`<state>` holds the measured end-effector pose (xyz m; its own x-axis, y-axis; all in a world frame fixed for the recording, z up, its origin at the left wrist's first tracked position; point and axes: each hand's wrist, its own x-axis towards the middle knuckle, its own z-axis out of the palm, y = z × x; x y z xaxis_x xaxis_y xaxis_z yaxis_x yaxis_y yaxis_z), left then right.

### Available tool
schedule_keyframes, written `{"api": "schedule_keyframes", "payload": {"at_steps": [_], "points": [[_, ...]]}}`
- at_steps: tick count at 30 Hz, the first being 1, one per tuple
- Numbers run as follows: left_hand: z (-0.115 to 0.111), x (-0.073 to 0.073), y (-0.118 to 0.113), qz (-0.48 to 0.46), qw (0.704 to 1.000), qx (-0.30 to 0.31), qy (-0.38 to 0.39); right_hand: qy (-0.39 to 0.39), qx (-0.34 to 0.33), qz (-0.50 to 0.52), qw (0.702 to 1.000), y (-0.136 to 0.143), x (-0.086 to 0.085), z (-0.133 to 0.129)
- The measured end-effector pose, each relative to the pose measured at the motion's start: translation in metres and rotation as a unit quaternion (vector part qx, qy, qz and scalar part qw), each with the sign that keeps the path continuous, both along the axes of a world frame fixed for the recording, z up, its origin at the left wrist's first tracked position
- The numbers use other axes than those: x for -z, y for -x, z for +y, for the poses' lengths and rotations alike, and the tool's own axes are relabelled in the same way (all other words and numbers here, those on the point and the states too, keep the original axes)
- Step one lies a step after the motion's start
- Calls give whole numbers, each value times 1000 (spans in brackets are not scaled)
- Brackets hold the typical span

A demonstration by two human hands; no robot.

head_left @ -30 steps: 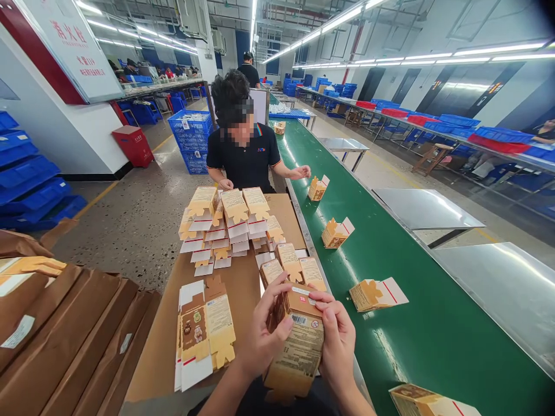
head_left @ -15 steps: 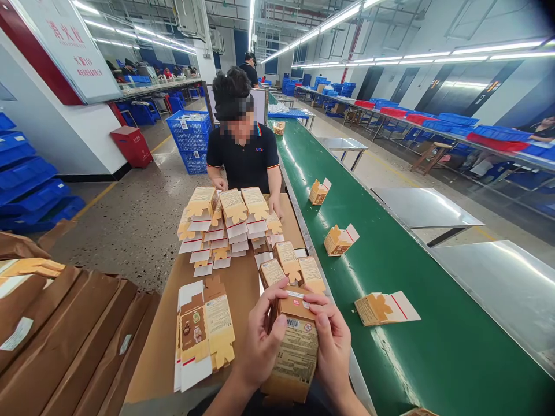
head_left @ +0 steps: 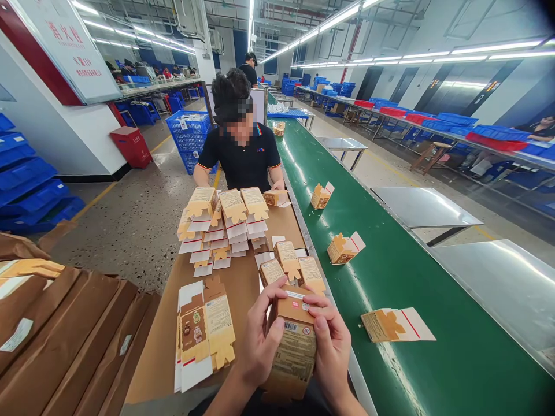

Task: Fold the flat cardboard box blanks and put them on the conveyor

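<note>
**Two hands fold a small brown box**

The small brown carton (head_left: 295,346) is at the bottom middle of the view, held up just over the near end of the desk (head_left: 243,277). It has a barcode and tiny print on its side. Its top flap is folded down.

The left hand (head_left: 260,346) grips the left side of the carton, with the thumb on the front and the fingers curled up to the top edge. The right hand (head_left: 332,349) grips the right side the same way, with its fingers pressed on the top flap. Both hands are closed tight on the carton.

Just past the carton, three folded cartons (head_left: 289,267) lie on the desk. To the left lies a stack of flat cartons (head_left: 203,332), not yet opened up. Farther along the desk is a big pile of flat cartons (head_left: 221,228), fanned out in rows.

A person in a black shirt (head_left: 245,159) sits at the far end of the desk and holds another carton (head_left: 275,198) with both hands.

To the right of the desk runs a long green belt (head_left: 390,266). Three open cartons lie on it, well apart: a near one (head_left: 396,325), a middle one (head_left: 344,248) and a far one (head_left: 321,196).

Brown paper packs (head_left: 65,335) lie at the left. Blue crates (head_left: 191,138) stand behind the person.
</note>
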<state>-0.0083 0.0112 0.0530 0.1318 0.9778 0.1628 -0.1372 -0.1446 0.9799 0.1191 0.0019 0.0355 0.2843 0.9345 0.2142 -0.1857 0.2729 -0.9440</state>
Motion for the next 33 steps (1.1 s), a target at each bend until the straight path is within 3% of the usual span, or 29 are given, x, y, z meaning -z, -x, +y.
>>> {"api": "schedule_keyframes", "payload": {"at_steps": [4,12,18,29,33], "points": [[1,1,2,-10,1000,-3,-5,-9,2,-3,1000,1,1,-1],[-1,8,3,56,996,-34,-53,-7,-1,5,1000,3,3,-3],[1,3,7,71,997,13,-38,1,11,7,1000,2,0,1],[1,5,8,36,999,18,-31,-16,9,5,1000,1,-1,1],[0,7,6,-22,999,-7,-22,-46,7,-9,999,4,-4,0]]}}
